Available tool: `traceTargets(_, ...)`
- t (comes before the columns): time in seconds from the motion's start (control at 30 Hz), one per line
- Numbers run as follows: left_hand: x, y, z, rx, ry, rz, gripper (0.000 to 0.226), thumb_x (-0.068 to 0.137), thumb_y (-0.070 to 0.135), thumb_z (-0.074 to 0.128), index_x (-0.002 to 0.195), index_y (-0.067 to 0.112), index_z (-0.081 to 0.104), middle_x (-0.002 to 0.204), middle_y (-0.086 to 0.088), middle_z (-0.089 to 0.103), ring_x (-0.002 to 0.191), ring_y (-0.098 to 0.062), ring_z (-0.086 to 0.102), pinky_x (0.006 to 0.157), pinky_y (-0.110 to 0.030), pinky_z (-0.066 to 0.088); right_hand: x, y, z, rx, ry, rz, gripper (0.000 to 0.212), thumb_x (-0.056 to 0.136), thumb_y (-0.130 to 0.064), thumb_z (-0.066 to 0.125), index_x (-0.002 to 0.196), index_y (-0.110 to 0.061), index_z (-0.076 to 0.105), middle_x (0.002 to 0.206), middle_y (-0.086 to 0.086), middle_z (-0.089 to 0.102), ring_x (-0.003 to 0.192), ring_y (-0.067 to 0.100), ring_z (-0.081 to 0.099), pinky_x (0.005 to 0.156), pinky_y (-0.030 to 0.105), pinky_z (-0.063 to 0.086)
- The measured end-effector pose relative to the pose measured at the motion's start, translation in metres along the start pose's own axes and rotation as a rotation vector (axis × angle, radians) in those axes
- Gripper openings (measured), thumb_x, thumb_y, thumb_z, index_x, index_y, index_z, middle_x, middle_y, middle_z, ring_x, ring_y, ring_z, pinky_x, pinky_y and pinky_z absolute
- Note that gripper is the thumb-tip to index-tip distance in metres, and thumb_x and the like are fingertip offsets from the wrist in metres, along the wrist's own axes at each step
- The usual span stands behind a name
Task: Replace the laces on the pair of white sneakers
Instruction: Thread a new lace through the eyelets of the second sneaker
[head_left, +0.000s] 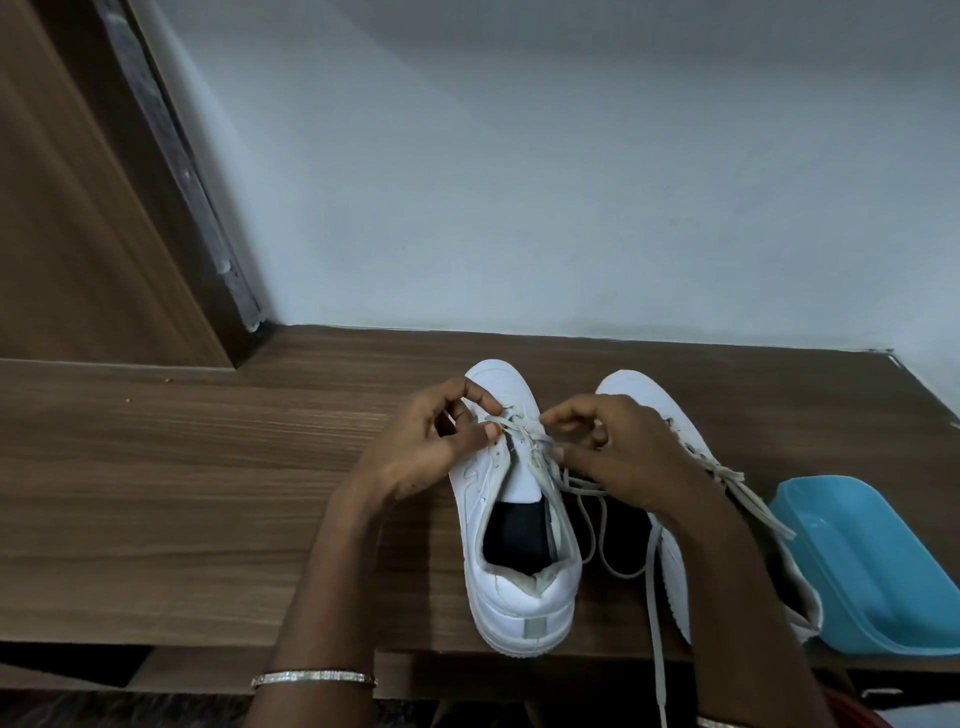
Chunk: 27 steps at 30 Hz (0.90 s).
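Two white sneakers stand side by side on a wooden table, toes pointing away from me. The left sneaker (519, 587) has a grey-white lace (524, 436) threaded only through its front eyelets. My left hand (436, 441) pinches that lace at the eyelets on the shoe's left side. My right hand (613, 447) pinches the same lace on the shoe's right side. Loose lace ends (597, 535) trail between the shoes. My right forearm covers much of the right sneaker (634, 387), whose own lace (753, 499) hangs over its side.
A light blue plastic tray (872, 566) sits at the table's right front corner, touching the right sneaker. The wooden table (182, 493) ends at a pale wall behind. A wooden door and frame (78, 208) stand at the back left.
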<state>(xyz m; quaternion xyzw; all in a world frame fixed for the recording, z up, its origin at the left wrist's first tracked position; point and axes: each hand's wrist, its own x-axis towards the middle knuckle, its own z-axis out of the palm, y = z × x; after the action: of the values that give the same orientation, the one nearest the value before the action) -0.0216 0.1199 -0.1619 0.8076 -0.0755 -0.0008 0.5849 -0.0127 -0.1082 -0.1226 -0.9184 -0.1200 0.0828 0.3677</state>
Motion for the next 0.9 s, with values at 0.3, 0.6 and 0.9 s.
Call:
traceTargets(0.3,0.004,-0.006,0.000,0.011,0.084,0.016,0.011,0.086,0.018,0.078,0.089,0.028,0.072,0.061,0.010,0.047,0.056,-0.007,0.041,0.061,-0.026,0.036,-0.008,-0.004,-0.013,-0.136,-0.110,0.057,0.013,0.079,-0.027,0.081,0.070,-0.024,0.072,0.062,-0.011,0.065,0.058,-0.001,0.057,0.057,0.015,0.042)
traceTargets(0.6,0.006,0.011,0.018,0.102,0.124,0.159,0.011,0.093,0.027,0.069,0.093,0.036,0.075,0.089,-0.004,0.067,0.074,-0.015,0.059,0.063,-0.019,0.040,-0.026,-0.004,-0.041,0.024,-0.138,0.144,0.034,0.098,-0.046,0.060,0.087,-0.018,0.077,0.084,-0.001,0.078,0.047,0.016,0.066,0.065,0.030,0.059)
traceTargets(0.9,0.008,0.007,0.019,0.083,0.175,0.116,0.010,0.085,0.027,0.072,0.094,0.029,0.075,0.071,0.012,0.055,0.060,-0.013,0.051,0.058,-0.017,0.036,0.005,0.009,0.017,-0.199,0.087,0.024,0.007,0.090,-0.023,0.071,0.086,-0.029,0.074,0.080,-0.013,0.070,0.073,0.004,0.067,0.067,0.026,0.054)
